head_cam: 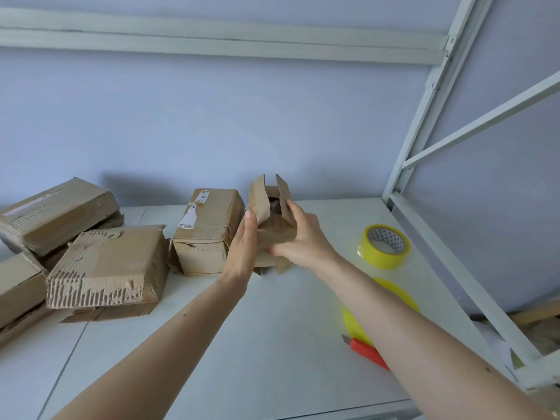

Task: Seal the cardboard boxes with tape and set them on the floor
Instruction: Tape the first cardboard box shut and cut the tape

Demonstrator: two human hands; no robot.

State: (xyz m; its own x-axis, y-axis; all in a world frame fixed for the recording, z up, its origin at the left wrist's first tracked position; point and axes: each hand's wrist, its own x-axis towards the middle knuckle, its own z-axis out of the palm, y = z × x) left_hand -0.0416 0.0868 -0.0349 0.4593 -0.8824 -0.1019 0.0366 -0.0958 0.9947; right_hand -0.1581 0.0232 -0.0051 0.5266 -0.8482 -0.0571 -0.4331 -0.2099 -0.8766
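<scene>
From the head camera, a white tabletop (pixel 242 344) runs back to a pale blue-grey wall (pixel 242 122), with a white metal frame (pixel 430 122) of bars rising along the right side and crossing overhead. A small brown cardboard box with open top flaps (pixel 274 213) stands upright near the back of the table. The right hand (pixel 298 237) grips its right side, fingers curled round the edge. The left hand (pixel 244 247) lies flat against its left side, fingers straight and together. Just left of it stands a closed brown labelled box (pixel 206 234), then a torn corrugated box (pixel 106 268) and a stack of worn flat boxes (pixel 51 216) at the left edge. A roll of yellow tape (pixel 384 247) lies to the right; a second yellow roll (pixel 357 322) and a red utility knife (pixel 365 353) lie partly under the right forearm
</scene>
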